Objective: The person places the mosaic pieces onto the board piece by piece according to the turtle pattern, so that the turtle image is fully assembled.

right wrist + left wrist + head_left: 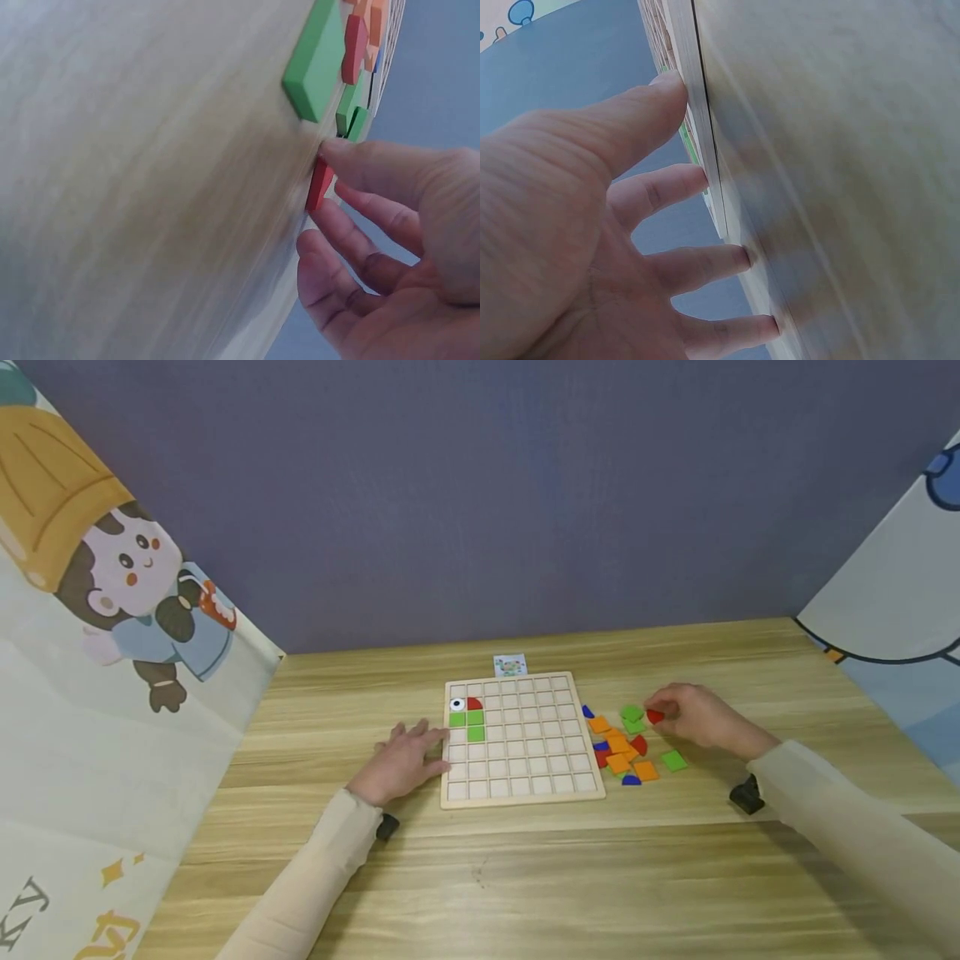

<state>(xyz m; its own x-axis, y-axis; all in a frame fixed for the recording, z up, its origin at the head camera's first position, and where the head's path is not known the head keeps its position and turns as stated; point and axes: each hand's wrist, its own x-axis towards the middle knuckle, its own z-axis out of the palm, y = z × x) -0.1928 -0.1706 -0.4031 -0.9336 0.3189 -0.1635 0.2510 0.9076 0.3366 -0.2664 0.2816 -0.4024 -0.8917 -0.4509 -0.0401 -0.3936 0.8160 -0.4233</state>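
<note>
My right hand (693, 717) pinches a red quarter-round tile (320, 182) between thumb and fingers, low over the table just right of the loose tiles. With fingers spread, my left hand (405, 762) rests at the left edge of a wooden grid board (532, 747), thumb and index fingertip at its rim. In the board's upper left lie a white tile with an eye (457, 704), a red quarter-round tile (474, 703) and three green square tiles (476, 733). The other cells that show are bare wood.
Loose orange tiles (618, 764), with green, red and blue ones among them, lie in a pile along the board's right side. A green square (674, 761) sits apart, nearer me. Behind the board is a small picture card (511, 665); a dark partition (525, 510) rises at the back.
</note>
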